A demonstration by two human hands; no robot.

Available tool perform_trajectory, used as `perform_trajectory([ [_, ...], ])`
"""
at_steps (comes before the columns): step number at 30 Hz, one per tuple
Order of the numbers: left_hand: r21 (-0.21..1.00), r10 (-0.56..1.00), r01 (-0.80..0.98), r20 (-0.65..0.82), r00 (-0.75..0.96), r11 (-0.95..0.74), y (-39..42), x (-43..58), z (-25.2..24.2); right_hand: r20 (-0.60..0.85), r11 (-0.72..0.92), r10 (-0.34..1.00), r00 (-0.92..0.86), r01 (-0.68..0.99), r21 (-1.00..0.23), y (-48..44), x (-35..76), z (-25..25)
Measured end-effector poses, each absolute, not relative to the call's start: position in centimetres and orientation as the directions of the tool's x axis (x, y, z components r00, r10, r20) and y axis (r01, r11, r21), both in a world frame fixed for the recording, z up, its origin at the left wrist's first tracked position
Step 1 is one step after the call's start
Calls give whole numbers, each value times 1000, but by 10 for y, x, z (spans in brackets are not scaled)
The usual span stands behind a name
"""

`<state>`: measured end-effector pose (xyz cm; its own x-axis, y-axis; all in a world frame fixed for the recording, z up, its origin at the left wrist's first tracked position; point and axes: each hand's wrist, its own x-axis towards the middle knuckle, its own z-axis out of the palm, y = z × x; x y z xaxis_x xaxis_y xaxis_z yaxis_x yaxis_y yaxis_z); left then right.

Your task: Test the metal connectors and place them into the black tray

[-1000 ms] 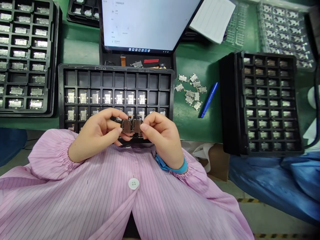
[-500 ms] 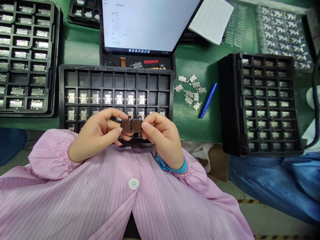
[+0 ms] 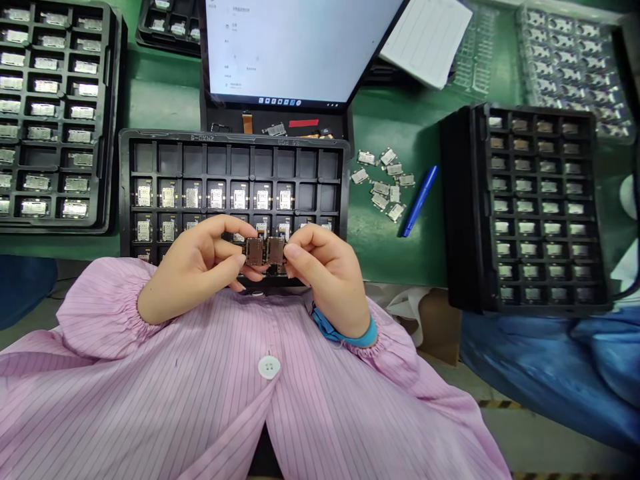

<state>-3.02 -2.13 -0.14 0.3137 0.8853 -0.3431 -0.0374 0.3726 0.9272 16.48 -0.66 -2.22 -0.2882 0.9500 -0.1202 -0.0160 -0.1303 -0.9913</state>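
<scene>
Between thumb and fingers, my left hand (image 3: 203,263) pinches a small circuit board (image 3: 254,253) by its left edge, brown face up. A matching circuit board (image 3: 275,252) sits right beside it, its right edge pinched by my right hand (image 3: 327,277). Whether the two boards touch is too small to tell. Both are held above the near part of a black compartment tray (image 3: 345,193). Rows of silver-faced boards (image 3: 239,197) lie in the tray's pockets, and my hands hide some of its near rows.
Loose silver boards (image 3: 380,189) and a blue pen (image 3: 420,201) lie right of the tray. Behind it stands a lit screen (image 3: 295,47). Filled black trays stand at left (image 3: 107,133) and, stacked high, at right (image 3: 465,207). A white pad (image 3: 425,43) and clear trays (image 3: 575,73) are farther back.
The whole view has shifted very slightly. Both hands keep the same pinch on the two circuit boards, with no clear movement.
</scene>
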Motion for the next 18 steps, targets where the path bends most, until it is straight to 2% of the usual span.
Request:
perform_trajectory([
  [18, 924, 882, -49, -345, 319, 379, -22, -31, -1, -117, -134, 949, -292, -38, -990, -7, 164, -25],
])
